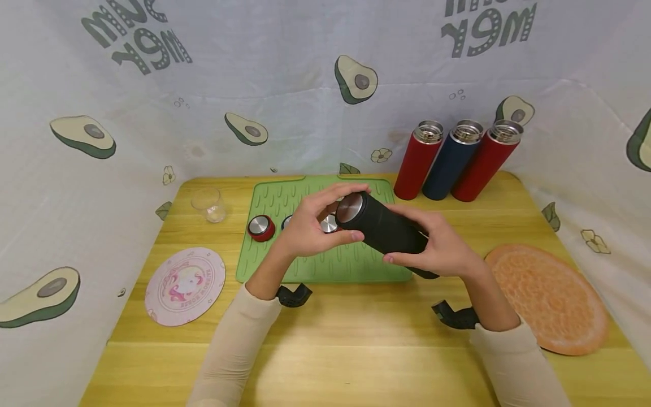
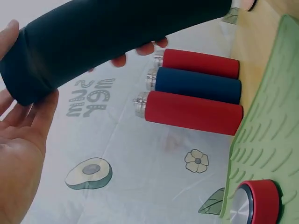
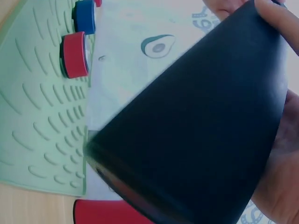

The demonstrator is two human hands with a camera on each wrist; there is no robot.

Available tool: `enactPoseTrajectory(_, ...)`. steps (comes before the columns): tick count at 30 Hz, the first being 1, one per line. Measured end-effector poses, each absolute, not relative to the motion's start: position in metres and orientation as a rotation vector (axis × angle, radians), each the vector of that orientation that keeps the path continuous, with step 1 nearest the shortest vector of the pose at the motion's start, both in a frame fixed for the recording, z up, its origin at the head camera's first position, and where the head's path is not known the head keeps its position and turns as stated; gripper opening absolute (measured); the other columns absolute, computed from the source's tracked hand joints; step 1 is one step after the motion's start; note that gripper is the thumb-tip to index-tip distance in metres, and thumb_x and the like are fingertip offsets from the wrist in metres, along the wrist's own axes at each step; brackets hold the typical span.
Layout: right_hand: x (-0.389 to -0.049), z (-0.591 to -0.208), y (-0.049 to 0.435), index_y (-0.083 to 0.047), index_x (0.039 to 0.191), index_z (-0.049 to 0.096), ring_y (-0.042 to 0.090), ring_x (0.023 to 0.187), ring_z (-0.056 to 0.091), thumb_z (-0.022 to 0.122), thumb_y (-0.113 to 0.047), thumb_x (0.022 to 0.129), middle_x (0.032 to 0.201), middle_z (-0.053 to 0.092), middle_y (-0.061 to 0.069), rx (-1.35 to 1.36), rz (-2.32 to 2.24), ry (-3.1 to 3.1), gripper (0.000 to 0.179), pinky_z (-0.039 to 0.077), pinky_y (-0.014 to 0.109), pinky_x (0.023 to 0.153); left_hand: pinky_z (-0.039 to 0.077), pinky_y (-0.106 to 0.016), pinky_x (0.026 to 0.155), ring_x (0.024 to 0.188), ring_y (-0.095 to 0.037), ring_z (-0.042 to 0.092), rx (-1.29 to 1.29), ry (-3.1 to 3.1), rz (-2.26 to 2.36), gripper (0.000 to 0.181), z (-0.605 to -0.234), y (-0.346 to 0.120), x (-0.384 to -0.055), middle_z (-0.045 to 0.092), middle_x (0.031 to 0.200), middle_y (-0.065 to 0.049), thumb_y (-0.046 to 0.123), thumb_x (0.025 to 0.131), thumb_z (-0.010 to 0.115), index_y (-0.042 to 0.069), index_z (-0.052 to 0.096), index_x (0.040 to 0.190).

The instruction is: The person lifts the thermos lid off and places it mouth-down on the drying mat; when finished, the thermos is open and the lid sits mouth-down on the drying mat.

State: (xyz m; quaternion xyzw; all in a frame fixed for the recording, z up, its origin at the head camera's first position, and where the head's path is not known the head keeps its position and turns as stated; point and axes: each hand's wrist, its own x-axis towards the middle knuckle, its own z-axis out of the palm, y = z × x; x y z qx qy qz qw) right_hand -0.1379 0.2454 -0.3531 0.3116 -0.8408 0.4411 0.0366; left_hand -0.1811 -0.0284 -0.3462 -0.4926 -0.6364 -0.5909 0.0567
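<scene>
A black thermos flask [image 1: 387, 229] is held tilted above the green drying mat [image 1: 325, 271], its silver-topped lid [image 1: 350, 207] pointing up and left. My left hand [image 1: 316, 225] grips the lid end, thumb on the near side and fingers over the top. Around the lower body my right hand [image 1: 441, 242] holds the flask. In the left wrist view, the flask [image 2: 121, 39] shows its lid still on, with the left hand [image 2: 23, 144] at that end. On the mat lie a red lid [image 1: 261, 229], a partly hidden blue-edged lid [image 1: 286, 221] and another lid [image 1: 330, 224] behind my left hand.
Lidless flasks stand at the back right: a red one [image 1: 414, 167], a blue one [image 1: 450, 167] and a second red one [image 1: 480, 167]. A clear glass [image 1: 213, 209] and a pink round mat [image 1: 185, 286] are left; an orange-brown oval mat [image 1: 551, 299] lies right.
</scene>
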Motion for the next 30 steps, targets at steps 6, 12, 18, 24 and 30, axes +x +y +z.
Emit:
enactPoseTrajectory(6,-0.140,-0.357,0.243,-0.023,0.153,0.052,0.012,0.093,0.065,0.091,-0.012,0.078,0.133,0.070,0.004,0.942,1.204,-2.551,0.085,0.054,0.024,0.072,0.060,-0.034,0.096,0.129,-0.024,0.059,-1.371,-2.008,-1.747,0.071,-0.351,-0.027,-0.178,0.058,0.145,-0.018,-0.003,0.083,0.083,0.000,0.052,0.147)
enactPoseTrajectory(12,-0.145,-0.365,0.237,-0.021,0.154,0.051,0.019,0.101,0.067,0.092,-0.015,0.077,0.136,0.067,0.009,0.832,0.996,-2.516,0.087,0.056,0.030,0.072,0.059,-0.031,0.099,0.125,-0.018,0.062,-1.019,-2.156,-1.801,0.064,-0.359,-0.022,-0.176,0.064,0.139,-0.010,0.009,0.087,0.083,0.009,0.057,0.146)
enactPoseTrajectory(18,-0.147,-0.368,0.233,-0.018,0.152,0.054,0.027,0.106,0.069,0.094,-0.016,0.075,0.137,0.065,0.013,0.792,0.900,-2.466,0.087,0.059,0.038,0.073,0.061,-0.028,0.094,0.113,-0.015,0.067,-0.768,-2.226,-1.812,0.062,-0.361,-0.022,-0.175,0.070,0.123,-0.004,0.027,0.082,0.089,0.017,0.064,0.137)
enactPoseTrajectory(24,-0.144,-0.361,0.237,-0.023,0.150,0.056,0.017,0.099,0.067,0.098,-0.017,0.069,0.130,0.071,0.008,0.830,1.017,-2.513,0.092,0.054,0.023,0.073,0.051,-0.040,0.112,0.143,-0.024,0.048,-1.246,-2.051,-1.929,0.080,-0.360,-0.033,-0.187,0.047,0.156,-0.009,0.003,0.081,0.087,0.008,0.048,0.151)
enactPoseTrajectory(30,-0.141,-0.358,0.241,-0.023,0.149,0.056,0.014,0.092,0.064,0.096,-0.018,0.073,0.128,0.071,0.007,0.841,1.141,-2.566,0.086,0.054,0.025,0.070,0.045,-0.050,0.117,0.149,-0.032,0.039,-1.629,-1.904,-2.003,0.066,-0.358,-0.043,-0.193,0.040,0.158,-0.025,-0.018,0.083,0.073,-0.013,0.048,0.144)
